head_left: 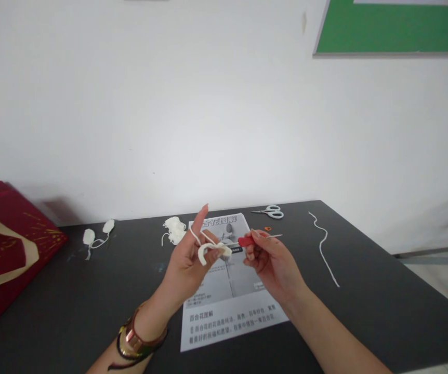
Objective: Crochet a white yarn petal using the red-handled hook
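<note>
My left hand (188,259) pinches a small white crochet piece (202,254) between thumb and fingers, its index finger raised with white yarn (195,235) looped round it. In my right hand (269,258) is a crochet hook with a red grip (246,241), held near its middle. The hook's metal shaft points left and its tip meets the crochet piece; whether it passes through a stitch is too small to tell. Both hands are above a printed sheet (232,327) with a flower picture and Chinese text, lying on the black table (130,306).
Behind my left hand is a heap of white yarn (174,230). Two small white crocheted pieces (89,237) lie further left, near a red gift bag (9,249). Scissors (274,211), a small orange ring (267,228) and a loose white yarn strand (323,244) are to the right.
</note>
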The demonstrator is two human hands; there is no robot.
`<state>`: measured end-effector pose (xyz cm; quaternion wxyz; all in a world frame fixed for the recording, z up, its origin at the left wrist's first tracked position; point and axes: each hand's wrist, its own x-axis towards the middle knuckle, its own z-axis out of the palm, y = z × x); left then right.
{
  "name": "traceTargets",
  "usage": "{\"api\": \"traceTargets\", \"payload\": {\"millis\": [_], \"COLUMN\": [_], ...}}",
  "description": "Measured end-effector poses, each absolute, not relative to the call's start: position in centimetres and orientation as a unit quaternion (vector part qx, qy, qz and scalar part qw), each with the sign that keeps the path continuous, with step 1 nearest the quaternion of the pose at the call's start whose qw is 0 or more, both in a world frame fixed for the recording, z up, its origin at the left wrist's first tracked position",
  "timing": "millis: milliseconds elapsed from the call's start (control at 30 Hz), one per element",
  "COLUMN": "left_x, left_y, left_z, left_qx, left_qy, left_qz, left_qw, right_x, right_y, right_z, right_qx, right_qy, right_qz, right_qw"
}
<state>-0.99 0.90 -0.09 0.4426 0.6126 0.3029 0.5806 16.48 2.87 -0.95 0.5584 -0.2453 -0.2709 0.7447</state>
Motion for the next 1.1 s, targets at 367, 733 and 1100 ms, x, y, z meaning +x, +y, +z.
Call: {"api": "traceTargets", "payload": {"millis": [367,733,1100], "left_x": [-1.0,-1.6,0.2], "left_y": [1.0,1.1,1.0], "left_z": [-0.4,-0.2,-1.3], "left_qx": [0.665,0.684,0.593], "left_qy": [0.385,0.432,0.397], "left_qz": [0.528,0.503,0.602], "left_qw": [0.361,0.305,0.358], "right_x": [16.1,16.0,15.9], "right_y": [2.5,2.4,2.5], "right_z": [-1.0,-1.0,-1.5], "right_qx": [-0.267,-0.284,-0.261], "right_qy": [-0.325,-0.346,-0.286], "right_qz": [0.691,0.676,0.722], "right_qw": [0.588,0.585,0.574]}}
